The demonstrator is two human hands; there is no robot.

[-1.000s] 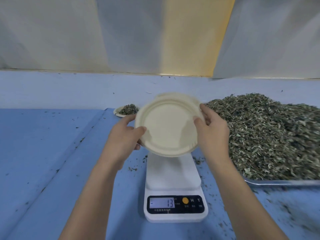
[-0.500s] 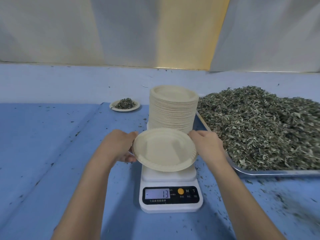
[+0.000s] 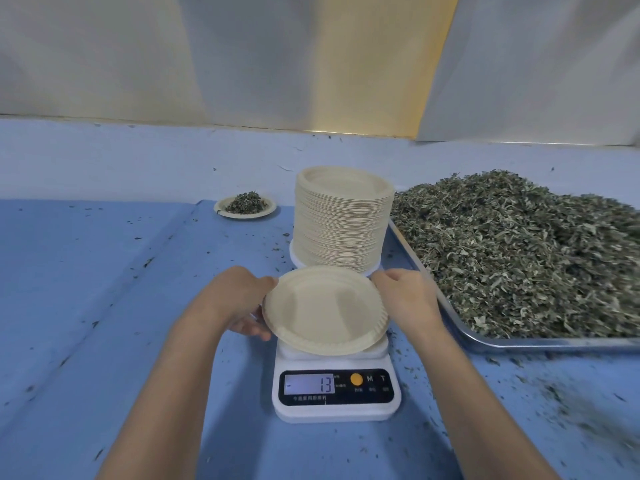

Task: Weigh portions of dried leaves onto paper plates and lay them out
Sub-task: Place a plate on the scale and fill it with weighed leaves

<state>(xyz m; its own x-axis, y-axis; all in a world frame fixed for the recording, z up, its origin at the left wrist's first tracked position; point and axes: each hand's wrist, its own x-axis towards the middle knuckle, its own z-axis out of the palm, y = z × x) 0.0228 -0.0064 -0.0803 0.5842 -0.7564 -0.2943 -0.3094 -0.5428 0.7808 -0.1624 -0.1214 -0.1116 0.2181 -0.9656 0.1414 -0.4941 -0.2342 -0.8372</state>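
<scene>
Paper plate (image 3: 323, 308), empty, was gripped at opposite edges. The left hand (image 3: 239, 303) curled its fingers (image 3: 252, 329) under the rim, and the right hand (image 3: 410, 299) pinched the other side. The plate lay between both sets of fingers, directly over the white scale (image 3: 336, 407); whether they touched was unclear. The display read 13. Beyond the fingers stood a plate stack (image 3: 341, 223), and dried leaves (image 3: 519, 258) were heaped to the right of the right fingers. The step appeared to be seating the plate. The next move likely called for letting go, zeroing, then adding leaves.
</scene>
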